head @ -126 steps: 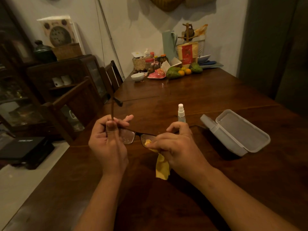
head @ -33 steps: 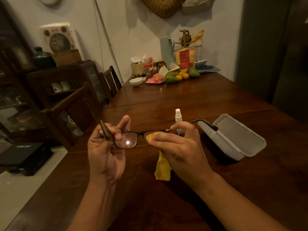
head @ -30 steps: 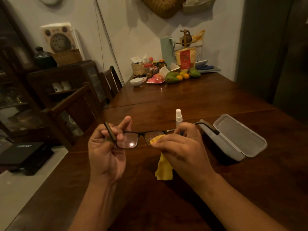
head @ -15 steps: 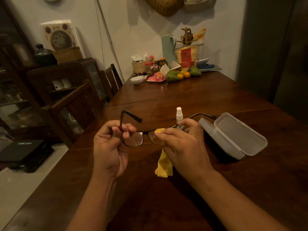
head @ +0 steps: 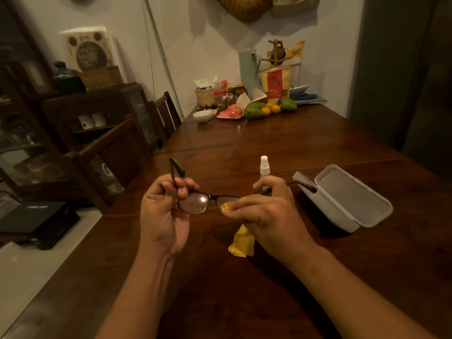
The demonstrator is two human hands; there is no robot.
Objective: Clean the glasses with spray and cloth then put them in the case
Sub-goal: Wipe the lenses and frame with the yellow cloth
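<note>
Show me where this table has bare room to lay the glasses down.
Bare wood spans the middle of the table, between the spray bottle and the fruit at the far end. Another free patch lies nearer than the case, on the right. The far end by the wall is crowded: jars, a bowl, fruit.

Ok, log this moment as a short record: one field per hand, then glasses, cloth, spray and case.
left hand: grips one temple of the glasses
right hand: pinches the cloth against the lens on its side
glasses: unfolded, held above the table, not in the case
cloth: yellow, tail hanging below the right hand
spray bottle: upright on the table, behind the right hand, untouched
case: open, lid laid back, on the table at the right
</note>
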